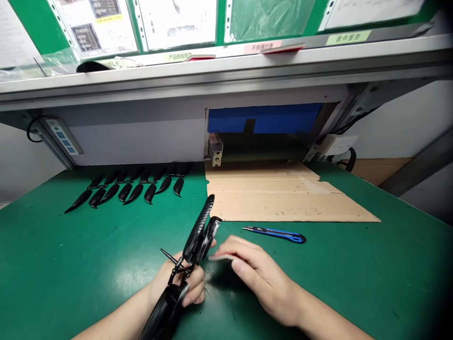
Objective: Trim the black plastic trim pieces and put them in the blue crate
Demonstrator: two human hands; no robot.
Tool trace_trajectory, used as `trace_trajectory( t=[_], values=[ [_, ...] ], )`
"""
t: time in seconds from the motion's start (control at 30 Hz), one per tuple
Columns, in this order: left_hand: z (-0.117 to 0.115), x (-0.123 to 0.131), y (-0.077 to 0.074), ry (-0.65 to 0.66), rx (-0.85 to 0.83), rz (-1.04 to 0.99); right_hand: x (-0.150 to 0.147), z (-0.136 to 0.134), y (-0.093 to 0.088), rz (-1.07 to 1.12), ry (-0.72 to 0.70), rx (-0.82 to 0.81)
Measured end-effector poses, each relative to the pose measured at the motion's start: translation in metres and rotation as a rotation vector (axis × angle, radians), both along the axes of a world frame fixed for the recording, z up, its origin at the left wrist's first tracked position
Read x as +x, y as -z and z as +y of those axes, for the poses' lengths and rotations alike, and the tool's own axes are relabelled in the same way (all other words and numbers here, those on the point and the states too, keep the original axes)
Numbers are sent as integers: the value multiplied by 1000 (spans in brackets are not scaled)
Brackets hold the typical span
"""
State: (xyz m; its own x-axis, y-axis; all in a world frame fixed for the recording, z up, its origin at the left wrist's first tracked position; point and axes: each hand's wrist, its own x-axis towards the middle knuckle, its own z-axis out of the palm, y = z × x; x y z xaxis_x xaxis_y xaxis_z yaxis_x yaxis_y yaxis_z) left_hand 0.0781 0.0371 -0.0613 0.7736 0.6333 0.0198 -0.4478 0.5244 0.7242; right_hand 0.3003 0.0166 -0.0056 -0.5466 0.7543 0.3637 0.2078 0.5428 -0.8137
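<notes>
My left hand (pixel 193 285) is closed around a black moulded plastic part (pixel 194 238). Ribbed, leaf-shaped pieces joined by thin runners make up this part, and it slants from the bottom edge up toward the middle. Just to the right, my right hand (pixel 255 274) pinches a thin flat strip (pixel 222 257) between thumb and fingers. The strip looks pale with some red on it; its exact kind is unclear. Its tip is close to the black part, and I cannot tell whether they touch. A blue utility knife (pixel 276 233) lies beyond my right hand.
Several similar black parts (pixel 136 191) lie in a row at the back left of the green table (pixel 88 264). A cardboard sheet (pixel 283 200) covers the back right, before an opening with a blue flap (pixel 283 118). A metal shelf edge (pixel 226 71) runs overhead.
</notes>
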Motion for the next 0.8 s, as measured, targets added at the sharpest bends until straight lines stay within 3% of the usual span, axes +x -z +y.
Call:
trace_trajectory(
  t=[0.13,0.23,0.33,0.43,0.53,0.7,0.8],
  values=[
    [0,-18,-34,-83,219,280,22,12,1,-188,207,182],
    [-5,-28,-63,-75,399,584,35,19,-1,-180,250,270],
    [-10,-30,-77,-40,672,923,34,16,-5,-117,257,378],
    [-16,-23,-75,-46,898,1131,17,4,-9,-259,165,487],
    [-26,-15,-69,-84,979,1206,-6,-10,-6,-561,50,472],
    [-36,-5,-63,-67,984,1220,-26,-20,12,-917,206,404],
    [-34,-2,-59,-76,948,1200,-22,-17,17,-887,197,342]
  ],
)
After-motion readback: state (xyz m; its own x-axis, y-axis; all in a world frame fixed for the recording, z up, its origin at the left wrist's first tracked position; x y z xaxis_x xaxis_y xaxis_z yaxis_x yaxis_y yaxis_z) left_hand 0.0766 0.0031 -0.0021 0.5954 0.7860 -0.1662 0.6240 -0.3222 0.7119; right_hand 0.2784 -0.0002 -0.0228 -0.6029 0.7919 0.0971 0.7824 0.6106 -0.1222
